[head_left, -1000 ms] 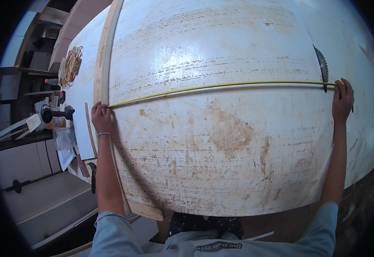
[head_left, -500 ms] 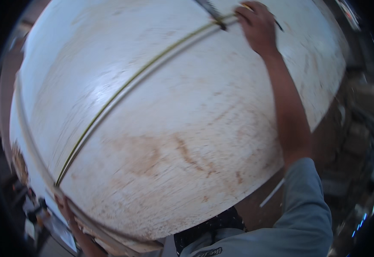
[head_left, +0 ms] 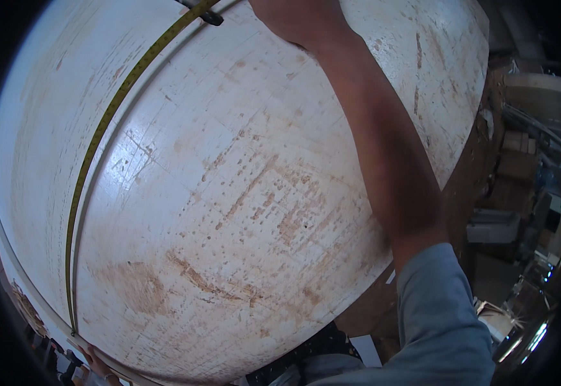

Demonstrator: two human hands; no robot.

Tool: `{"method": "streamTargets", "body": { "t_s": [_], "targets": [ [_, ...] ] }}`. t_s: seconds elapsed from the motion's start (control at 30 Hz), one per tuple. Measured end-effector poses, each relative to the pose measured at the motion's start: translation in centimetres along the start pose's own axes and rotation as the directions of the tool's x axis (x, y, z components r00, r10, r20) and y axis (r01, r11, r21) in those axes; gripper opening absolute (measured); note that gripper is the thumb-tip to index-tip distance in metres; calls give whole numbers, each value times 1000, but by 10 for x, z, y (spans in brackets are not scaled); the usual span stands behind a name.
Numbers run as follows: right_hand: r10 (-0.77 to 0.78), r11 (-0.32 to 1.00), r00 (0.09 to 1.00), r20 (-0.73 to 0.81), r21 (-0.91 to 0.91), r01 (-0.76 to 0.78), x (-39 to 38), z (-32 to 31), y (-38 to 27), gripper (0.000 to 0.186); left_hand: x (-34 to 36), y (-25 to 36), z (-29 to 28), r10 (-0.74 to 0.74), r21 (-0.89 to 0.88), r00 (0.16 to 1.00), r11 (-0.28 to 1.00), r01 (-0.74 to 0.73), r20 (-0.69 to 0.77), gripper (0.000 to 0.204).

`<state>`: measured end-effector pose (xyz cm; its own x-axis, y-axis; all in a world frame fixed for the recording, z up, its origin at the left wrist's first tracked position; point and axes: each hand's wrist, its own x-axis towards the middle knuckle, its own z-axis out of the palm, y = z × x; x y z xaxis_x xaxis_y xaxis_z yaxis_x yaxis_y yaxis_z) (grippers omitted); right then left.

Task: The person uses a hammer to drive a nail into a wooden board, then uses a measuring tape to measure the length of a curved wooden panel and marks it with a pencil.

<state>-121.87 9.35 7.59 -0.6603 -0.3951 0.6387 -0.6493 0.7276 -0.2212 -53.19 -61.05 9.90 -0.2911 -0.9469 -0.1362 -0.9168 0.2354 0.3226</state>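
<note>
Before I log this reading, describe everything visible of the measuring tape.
The measuring tape is a thin yellow strip with dark markings, material uncertain. It stretches across the white table, curved in this view, from the wooden strip at lower left past the top edge. Near the top it crosses a dark blade tip. The left hand is near its lower end; contact is unclear. No case shows.

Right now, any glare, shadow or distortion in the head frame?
Head view: glare on the white tabletop, left of centre; head view: a shadow runs beside the tape measure, which looks bowed, likely by the fisheye; head view: black vignetting at the rim, right hand cropped by the top edge.
</note>
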Motion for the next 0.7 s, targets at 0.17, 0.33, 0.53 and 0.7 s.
{"method": "streamTargets", "body": {
  "t_s": [0.17, 0.33, 0.53, 0.7],
  "targets": [
    [11, 1000, 1000, -8, -10, -11, 0, 1, 4, 16, 7, -5, -11, 129, 56, 992, 990, -129, 4, 72],
    [29, 999, 999, 31, -19, -28, 1, -6, -4, 17, 6, -2, -11, 75, 147, 996, 986, -82, 57, 72],
    [36, 999, 999, 33, 6, -36, 1, -2, 1, 20, 3, 4, -14, 73, 127, 995, 988, -82, 73, 72],
    [37, 999, 999, 35, -5, -37, 2, -1, 0, 20, 6, 5, -12, 74, 129, 993, 988, -86, 93, 73]
  ]
}}
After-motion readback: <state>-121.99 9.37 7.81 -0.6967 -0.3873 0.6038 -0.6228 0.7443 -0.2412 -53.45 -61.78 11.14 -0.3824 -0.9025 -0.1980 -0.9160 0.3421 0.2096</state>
